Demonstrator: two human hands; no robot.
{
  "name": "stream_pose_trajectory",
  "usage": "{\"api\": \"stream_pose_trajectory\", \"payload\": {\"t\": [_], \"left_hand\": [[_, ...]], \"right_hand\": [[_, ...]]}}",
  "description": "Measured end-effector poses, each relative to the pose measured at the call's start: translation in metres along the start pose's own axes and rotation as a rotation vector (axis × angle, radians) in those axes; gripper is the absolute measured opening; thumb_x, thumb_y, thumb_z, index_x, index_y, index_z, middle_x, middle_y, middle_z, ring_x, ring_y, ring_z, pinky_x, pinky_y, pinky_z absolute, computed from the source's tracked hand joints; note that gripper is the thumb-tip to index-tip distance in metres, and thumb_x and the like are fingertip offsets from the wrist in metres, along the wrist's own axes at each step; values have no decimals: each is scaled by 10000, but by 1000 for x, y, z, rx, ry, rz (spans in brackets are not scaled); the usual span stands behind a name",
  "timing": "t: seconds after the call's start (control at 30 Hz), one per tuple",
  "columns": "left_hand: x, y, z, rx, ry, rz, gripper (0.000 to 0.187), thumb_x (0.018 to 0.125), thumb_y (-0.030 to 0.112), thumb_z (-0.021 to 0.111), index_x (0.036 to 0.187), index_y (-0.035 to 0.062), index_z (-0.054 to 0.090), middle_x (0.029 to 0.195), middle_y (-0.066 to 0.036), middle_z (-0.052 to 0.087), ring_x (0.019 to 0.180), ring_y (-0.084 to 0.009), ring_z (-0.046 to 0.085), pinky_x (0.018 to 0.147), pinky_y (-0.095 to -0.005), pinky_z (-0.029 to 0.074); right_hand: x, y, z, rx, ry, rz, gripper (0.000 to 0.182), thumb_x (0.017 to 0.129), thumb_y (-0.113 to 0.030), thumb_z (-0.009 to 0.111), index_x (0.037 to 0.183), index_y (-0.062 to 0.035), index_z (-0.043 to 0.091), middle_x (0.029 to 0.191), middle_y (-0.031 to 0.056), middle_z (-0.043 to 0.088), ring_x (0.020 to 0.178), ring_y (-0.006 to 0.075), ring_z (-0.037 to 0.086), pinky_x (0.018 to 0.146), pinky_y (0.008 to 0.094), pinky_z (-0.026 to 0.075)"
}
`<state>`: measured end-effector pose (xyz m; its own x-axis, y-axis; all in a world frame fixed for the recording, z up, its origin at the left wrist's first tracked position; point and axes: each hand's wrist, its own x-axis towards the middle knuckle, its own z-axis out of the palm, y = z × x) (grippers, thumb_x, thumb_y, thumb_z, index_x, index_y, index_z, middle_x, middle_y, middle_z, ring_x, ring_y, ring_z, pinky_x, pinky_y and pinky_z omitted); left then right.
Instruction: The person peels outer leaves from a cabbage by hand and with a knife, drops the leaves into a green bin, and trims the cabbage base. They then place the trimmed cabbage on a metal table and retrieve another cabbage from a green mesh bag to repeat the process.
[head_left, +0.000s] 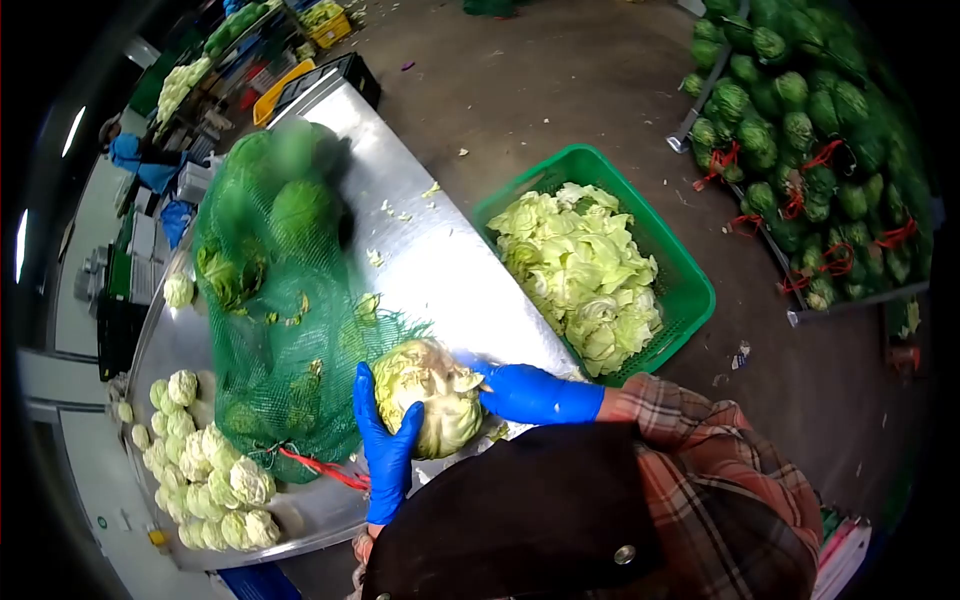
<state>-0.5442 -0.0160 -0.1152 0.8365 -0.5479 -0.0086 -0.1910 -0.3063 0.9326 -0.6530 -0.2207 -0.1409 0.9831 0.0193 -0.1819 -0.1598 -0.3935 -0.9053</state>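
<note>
A pale green cabbage head (428, 392) rests at the near edge of the steel table (440, 250). My left hand (385, 445), in a blue glove, cups its left side. My right hand (530, 392), also gloved in blue, grips its right side, fingers on the outer leaves. Just left of the cabbage lies a green mesh sack (275, 300) holding several more cabbages, tied with a red cord.
A pile of trimmed whitish cabbage heads (205, 470) sits on the table's left end. On the floor to the right stands a green crate (690, 290) full of loose leaves. Stacked sacks of cabbages (810, 150) fill the far right.
</note>
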Motion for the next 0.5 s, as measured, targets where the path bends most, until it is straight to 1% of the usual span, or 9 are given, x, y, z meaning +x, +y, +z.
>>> {"api": "stream_pose_trajectory", "payload": {"t": [0.1,0.13,0.17,0.23,0.27,0.37,0.4,0.43,0.5], "left_hand": [[-4,-2,-17,-57,-61,-30,818,784,113,715,1462,58,261,1522,-105,252,1382,-241,261,1130,-366,228],[-8,-7,-30,-69,-120,-37,840,779,136,713,1473,61,245,1525,-108,250,1389,-243,249,1130,-369,226],[-11,-12,-43,-57,-182,-2,896,757,107,712,1492,80,201,1521,-121,253,1380,-259,271,1123,-375,243],[-23,13,-52,-463,-180,-285,927,741,75,698,1501,95,168,1515,-134,256,1367,-276,302,1112,-381,268],[-33,-7,-61,-477,-186,-357,873,782,146,630,1503,86,142,1508,-140,274,1336,-273,359,1103,-392,295],[-57,-49,-60,-724,-3,-454,812,816,228,612,1492,90,184,1489,-145,309,1342,-290,358,1098,-410,309],[-56,-42,-54,-661,3,-433,775,830,281,603,1475,82,221,1474,-150,331,1343,-302,359,1095,-420,319],[-58,-62,-53,-698,-32,-470,787,822,283,613,1471,66,224,1469,-152,338,1339,-294,364,1098,-418,309],[-41,-46,-24,-743,-48,-387,903,779,277,657,1503,98,148,1489,-140,295,1344,-284,342,1111,-397,285]], "right_hand": [[3,-8,-37,474,-272,350,730,869,-199,536,1490,-108,164,830,142,634,529,166,578,456,298,498],[1,-2,-48,568,-228,335,574,887,-261,545,1395,-89,341,799,76,626,467,87,511,381,232,451],[6,10,-56,594,-134,389,287,916,-280,549,1117,-78,518,697,41,592,424,88,491,351,251,431],[16,63,-56,738,187,416,251,909,-257,557,1063,-69,494,642,37,552,377,110,475,325,259,413],[16,74,-61,709,254,513,219,897,-249,544,987,-49,551,688,38,552,444,92,494,375,240,448],[-3,48,-45,664,190,490,363,909,-352,588,1086,-42,524,639,46,547,434,122,540,366,264,449],[-5,47,-23,765,144,436,471,924,-366,577,1238,-28,481,648,35,554,444,130,557,385,263,455],[-2,55,5,832,90,234,575,942,-346,552,1376,-15,370,675,48,572,452,134,559,408,260,468],[5,43,29,657,-26,237,573,966,-288,521,1432,-46,292,664,70,557,495,139,558,420,277,471]]}}
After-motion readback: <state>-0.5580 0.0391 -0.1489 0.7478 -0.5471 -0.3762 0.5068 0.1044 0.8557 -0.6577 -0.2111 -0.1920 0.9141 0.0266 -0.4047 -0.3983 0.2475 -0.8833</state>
